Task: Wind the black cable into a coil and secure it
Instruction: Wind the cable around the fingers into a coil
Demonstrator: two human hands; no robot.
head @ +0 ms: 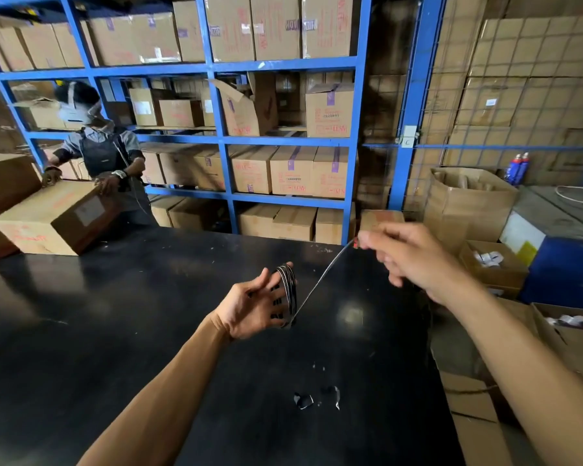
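The black cable (289, 292) is wound in several loops around the spread fingers of my left hand (253, 306), which hovers above the middle of the black table (122, 317). A free strand of the cable (322, 277) runs taut up and to the right. My right hand (408, 258) pinches that strand near its end, where a small red bit shows by the fingertips. The right hand is held higher and farther than the left, over the table's far right edge.
Two small shiny black scraps (317, 398) lie on the table in front of me. Cardboard boxes (54, 220) sit at the table's far left, where another person (105, 163) handles one. Blue shelving (223, 136) full of boxes stands behind. Open cartons (492, 264) crowd the floor on the right.
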